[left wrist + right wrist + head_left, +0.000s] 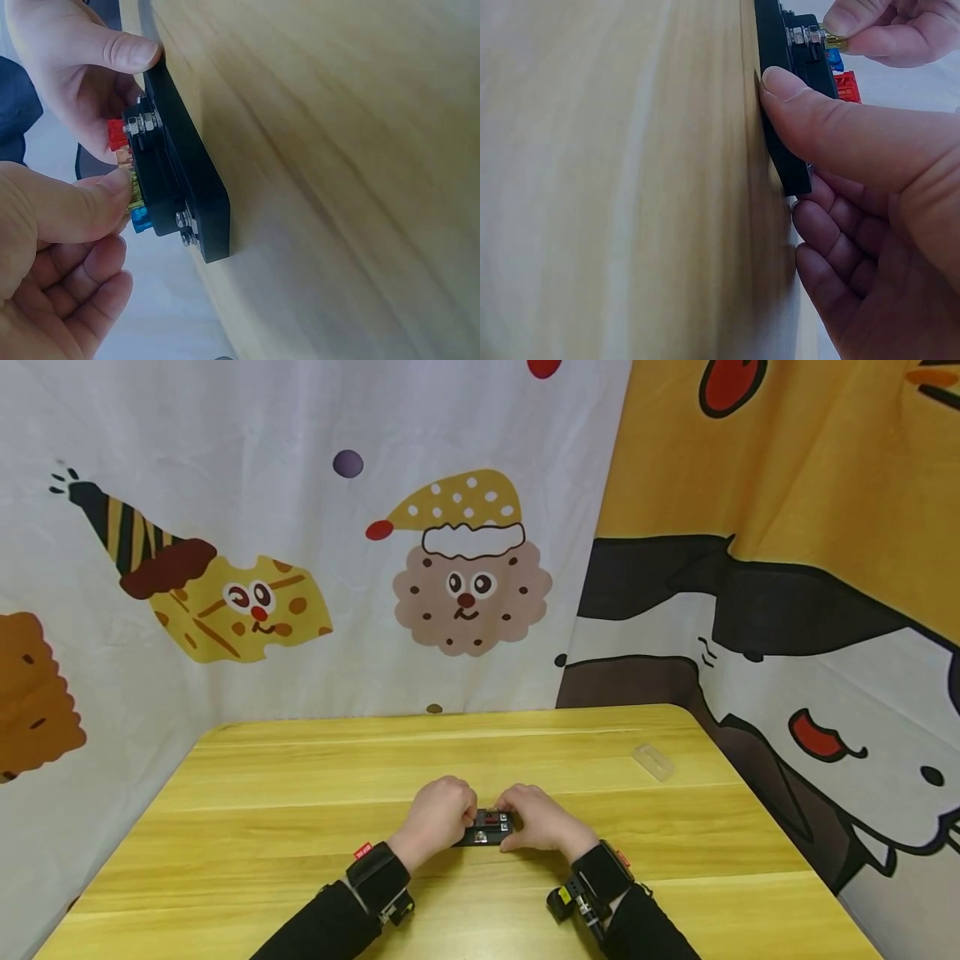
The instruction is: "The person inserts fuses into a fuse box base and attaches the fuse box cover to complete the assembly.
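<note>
A black fuse block (491,838) with metal terminal screws lies on the wooden table between both hands. My left hand (442,810) pinches a yellow blade fuse (136,196) between thumb and forefinger at the block's upper side. Beside it, a red fuse (115,135), a tan fuse (124,156) and a blue fuse (141,220) stick up from the block. My right hand (542,820) grips the block's right end, its thumb pressed on the near edge of the base and its fingers around the far side. The yellow fuse's lower part is hidden.
A clear plastic case (654,762) lies toward the back right of the table (300,777). Behind the table hangs a cartoon-printed curtain (285,443). Both wrists wear black straps with small cameras.
</note>
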{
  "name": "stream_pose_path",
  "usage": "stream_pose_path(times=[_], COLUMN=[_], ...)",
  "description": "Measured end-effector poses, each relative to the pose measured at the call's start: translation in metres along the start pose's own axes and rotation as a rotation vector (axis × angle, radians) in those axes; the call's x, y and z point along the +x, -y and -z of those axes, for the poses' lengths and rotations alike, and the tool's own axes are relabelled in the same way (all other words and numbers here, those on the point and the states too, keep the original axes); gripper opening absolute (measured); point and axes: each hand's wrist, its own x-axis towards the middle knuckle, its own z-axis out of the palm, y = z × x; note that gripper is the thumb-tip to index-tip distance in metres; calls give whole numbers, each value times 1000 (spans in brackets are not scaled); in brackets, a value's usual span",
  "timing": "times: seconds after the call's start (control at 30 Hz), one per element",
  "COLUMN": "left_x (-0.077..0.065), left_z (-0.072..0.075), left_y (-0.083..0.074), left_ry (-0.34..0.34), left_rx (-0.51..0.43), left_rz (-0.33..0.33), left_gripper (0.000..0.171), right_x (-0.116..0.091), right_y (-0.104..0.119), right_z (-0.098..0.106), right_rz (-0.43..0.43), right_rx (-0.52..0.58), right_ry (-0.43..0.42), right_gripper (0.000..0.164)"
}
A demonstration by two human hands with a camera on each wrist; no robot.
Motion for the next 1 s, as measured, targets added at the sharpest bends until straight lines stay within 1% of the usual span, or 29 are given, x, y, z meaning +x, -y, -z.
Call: stream_pose_path(times=[0.23,0.37,0.57,0.73,1.0], left_x=[-1,-1,0,0,-5], left_z=[-4,-5,-5,-4,-4], left_y=[0,1,1,1,2], left_ry=[-9,-13,-6,-13,-2], left_rx=[28,36,3,-15,-40], left_rz=[-16,-7,14,13,24], left_gripper=[26,26,24,22,17], right_x=[0,-1,-1,-1,-2], right_y=[1,1,2,0,2], right_z=[0,1,2,3,3], right_rz=[-4,-7,-7,-2,-5], right_rx=[6,11,2,-8,13], right_ry=[10,11,9,1,15], right_gripper=[48,48,48,48,48])
